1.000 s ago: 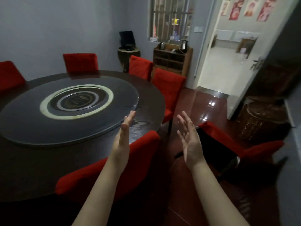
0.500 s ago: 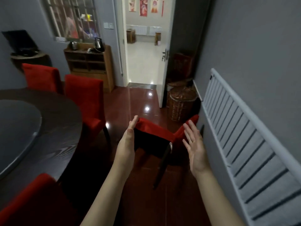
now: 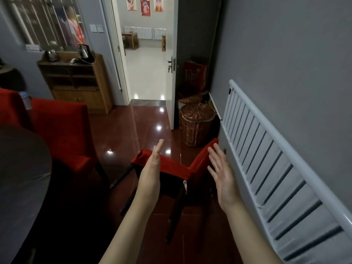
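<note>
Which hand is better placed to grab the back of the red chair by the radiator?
Right: the right hand is beside the back of the chair; the left hand is over its seat.

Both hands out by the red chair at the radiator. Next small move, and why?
Probably lower both hands onto the red chair and grip it: the left hand and right hand are open on either side of it, holding nothing, and it looks tilted toward the radiator.

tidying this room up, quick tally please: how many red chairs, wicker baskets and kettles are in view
red chairs: 3
wicker baskets: 2
kettles: 2
total: 7
</note>
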Motion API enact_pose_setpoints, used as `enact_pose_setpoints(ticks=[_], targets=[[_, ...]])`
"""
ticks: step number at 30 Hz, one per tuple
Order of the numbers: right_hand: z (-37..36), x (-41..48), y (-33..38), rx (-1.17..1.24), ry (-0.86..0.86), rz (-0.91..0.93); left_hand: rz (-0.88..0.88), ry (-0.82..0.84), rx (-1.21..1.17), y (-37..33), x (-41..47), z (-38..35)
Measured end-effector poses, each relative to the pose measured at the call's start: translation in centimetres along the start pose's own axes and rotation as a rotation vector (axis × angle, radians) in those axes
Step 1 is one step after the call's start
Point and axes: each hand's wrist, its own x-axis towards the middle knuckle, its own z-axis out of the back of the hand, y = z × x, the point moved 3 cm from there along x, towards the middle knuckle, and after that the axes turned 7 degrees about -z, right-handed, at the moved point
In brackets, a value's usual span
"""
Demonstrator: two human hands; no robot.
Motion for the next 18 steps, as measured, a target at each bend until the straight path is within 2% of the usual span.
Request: enact_pose_setpoints(ticks=[8,18], targets=[[-0.2,10.9,-1.0,-0.018,-0.102,-0.013,-0.023,0.065,-0.01,5.4,11.2,0.0],[3.6,21.3,-4.1,0.018,-0.156,-0.119,0.074,0.102,-0.025,12.2,20.9,-3.5]])
